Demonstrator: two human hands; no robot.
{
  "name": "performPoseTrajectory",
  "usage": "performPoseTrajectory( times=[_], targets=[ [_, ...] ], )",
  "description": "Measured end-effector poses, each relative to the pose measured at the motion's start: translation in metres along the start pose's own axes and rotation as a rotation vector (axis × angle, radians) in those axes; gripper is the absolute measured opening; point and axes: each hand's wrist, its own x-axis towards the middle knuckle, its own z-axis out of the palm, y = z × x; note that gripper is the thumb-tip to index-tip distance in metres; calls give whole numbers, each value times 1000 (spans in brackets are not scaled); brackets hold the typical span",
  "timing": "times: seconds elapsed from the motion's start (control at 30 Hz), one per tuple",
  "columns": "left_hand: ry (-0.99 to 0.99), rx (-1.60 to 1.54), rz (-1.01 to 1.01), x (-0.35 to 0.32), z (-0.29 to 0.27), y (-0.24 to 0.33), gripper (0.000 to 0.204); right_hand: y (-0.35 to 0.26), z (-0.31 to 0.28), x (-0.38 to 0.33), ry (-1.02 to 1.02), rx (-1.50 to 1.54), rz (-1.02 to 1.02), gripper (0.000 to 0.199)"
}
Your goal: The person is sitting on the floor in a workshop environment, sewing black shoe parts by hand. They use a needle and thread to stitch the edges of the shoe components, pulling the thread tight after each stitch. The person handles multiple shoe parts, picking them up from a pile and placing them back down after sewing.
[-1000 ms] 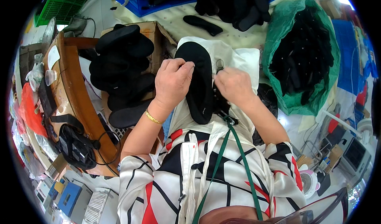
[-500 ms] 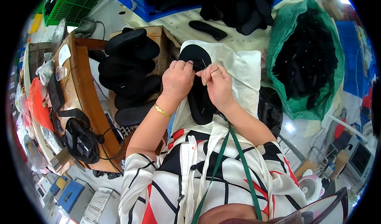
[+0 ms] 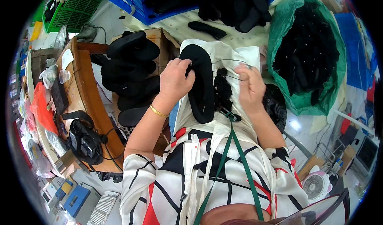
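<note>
Closely, the left hand (image 3: 175, 80) pinches the edge of a smooth, oblong black shoe (image 3: 202, 85) on the lap's white cloth (image 3: 245, 54); the right hand (image 3: 251, 88), blurred, curls around thin thread (image 3: 229, 60). Beyond lie a wooden table (image 3: 84, 97), crinkled green sack (image 3: 276, 61) and latticed blue crate (image 3: 137, 15).

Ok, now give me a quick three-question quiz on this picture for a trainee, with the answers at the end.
1. True or false: the left hand is touching the black shoe-shaped piece.

2. Multiple choice: which arm wears the gold bracelet? (a) the left, (b) the right, (c) both.

3. Fill in the blank: the large open bag of dark pieces at the picture's right is ____ in colour.

Key: 1. True. 2. (a). 3. Green.
</note>
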Motion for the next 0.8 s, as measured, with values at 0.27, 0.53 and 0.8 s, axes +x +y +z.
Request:
performPoseTrajectory(
  times=[0.27, 0.53, 0.8],
  targets=[
    [-52, 228, -3, 16, 0, 16, 36, 10, -72, -55, -534, -287, 95, 15],
    [-25, 190, -31, 28, 2, 18, 31, 13, -10, -15, -290, 577, 685, 17],
    [-117, -486, -617, 5, 13, -17, 17, 9, 65, 14, -573, 350, 614, 15]
  ],
)
